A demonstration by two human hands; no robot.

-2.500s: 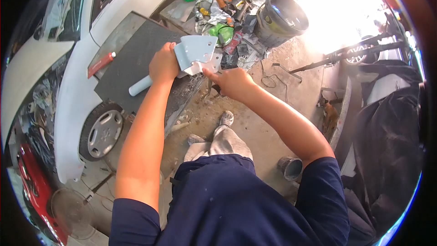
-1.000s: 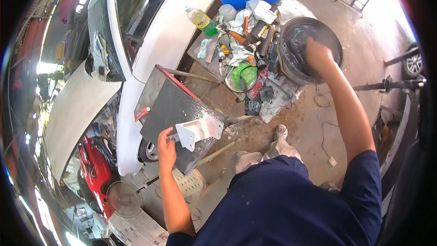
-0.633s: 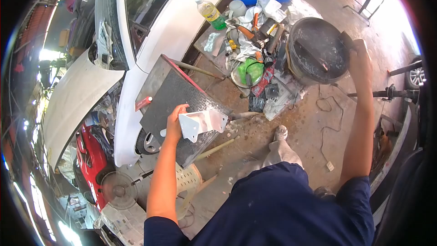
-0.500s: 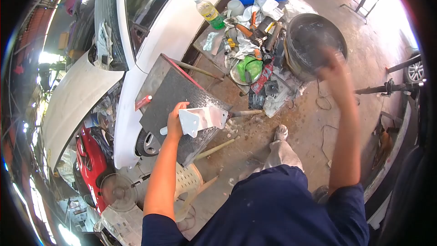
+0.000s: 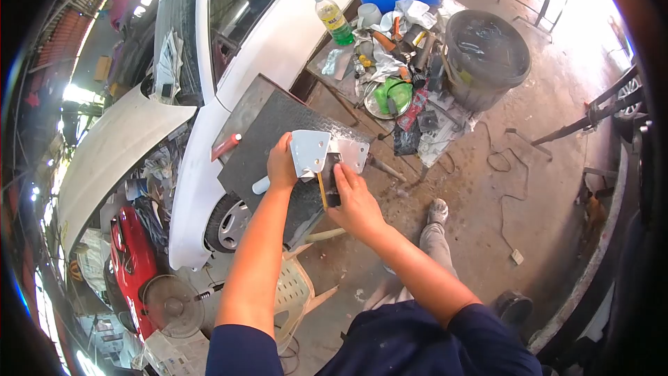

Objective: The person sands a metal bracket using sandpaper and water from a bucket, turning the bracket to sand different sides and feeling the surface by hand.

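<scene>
My left hand (image 5: 281, 164) is closed on the side of a white metal bracket (image 5: 308, 151) with small holes in its plates. The bracket is held above the dark ribbed mat (image 5: 268, 124) on the work table. In my right hand (image 5: 356, 201) is a dark flat block with a yellowish edge (image 5: 331, 180), perhaps a sanding block. The fingers press it against the bracket's inner face, and part of it is hidden beneath them. A white rounded object (image 5: 261, 185) lies beside my left wrist, and a red tube (image 5: 227, 145) rests on the table's left side.
A low stand at the back carries a green-filled bottle (image 5: 335, 21), tools, rags and a green-and-white round item (image 5: 390, 99). A dark bucket (image 5: 485, 59) stands to its right. A white car (image 5: 191, 195) borders the left; a plastic chair (image 5: 292, 289) is below the table. A cable (image 5: 504, 198) crosses the floor.
My right hand has come from beside the bucket to the bracket, and the dark block now touches it. The bracket has shifted slightly and turned in my left hand.
</scene>
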